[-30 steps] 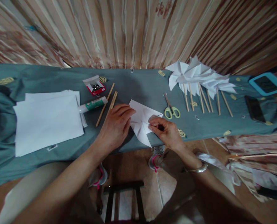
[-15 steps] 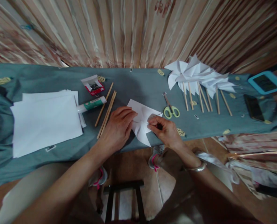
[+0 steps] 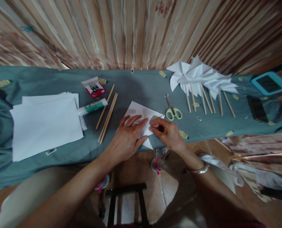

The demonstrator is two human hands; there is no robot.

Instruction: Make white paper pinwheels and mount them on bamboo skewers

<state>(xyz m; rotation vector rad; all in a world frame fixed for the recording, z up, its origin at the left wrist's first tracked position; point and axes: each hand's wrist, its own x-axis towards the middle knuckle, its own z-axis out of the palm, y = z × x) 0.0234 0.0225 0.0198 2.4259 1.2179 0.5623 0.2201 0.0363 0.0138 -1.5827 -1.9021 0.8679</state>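
Note:
A white paper square with cut, partly folded blades [image 3: 141, 110], a pinwheel in shape, lies at the table's front edge. Spread over its left side is my left hand [image 3: 126, 139], fingers apart and resting on the paper. My right hand [image 3: 168, 133] pinches a folded blade of the pinwheel near its middle, thumb against forefinger. The pinwheel's centre is partly covered by my fingers. Just right of the paper lie green-handled scissors [image 3: 170, 110], their blades pointing away from me.
Left are stacked white paper sheets [image 3: 46, 126], a glue stick [image 3: 93, 107], a red box of small metal pieces [image 3: 94, 88] and wooden sticks [image 3: 109, 117]. Finished paper pinwheels [image 3: 198, 74] lie back right, near a phone [image 3: 257, 108] and a blue-framed device [image 3: 270, 83]. Below stands a stool [image 3: 126, 190].
My left hand has shifted forward over the paper, and its fingers have spread out and flattened on it. My right hand keeps its pinch in nearly the same place.

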